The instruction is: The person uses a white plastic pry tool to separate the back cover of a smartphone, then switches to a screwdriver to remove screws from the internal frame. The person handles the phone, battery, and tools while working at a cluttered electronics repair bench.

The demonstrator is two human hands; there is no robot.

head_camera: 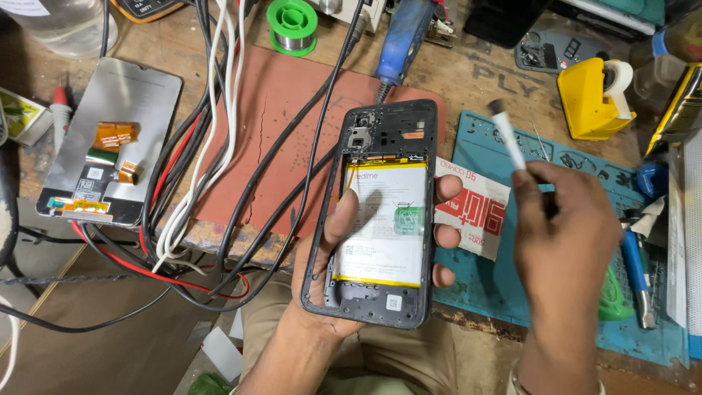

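Note:
My left hand (333,252) grips an opened black phone frame (384,212) from beneath, with the thumb over its left edge and the fingers curled round the right side. A white battery with yellow edges fills the middle of the frame. My right hand (567,234) is raised to the right of the phone and pinches a small white-handled brush (508,139). The brush's dark bristles point up and left, apart from the phone.
A detached phone screen (110,139) with orange flex cables lies at the left. Black, white and red cables (212,161) cross a reddish mat (278,110). A blue work mat (556,278) holds a blue-handled tool (638,271); a yellow tape dispenser (594,99) and green solder spool (292,25) stand behind.

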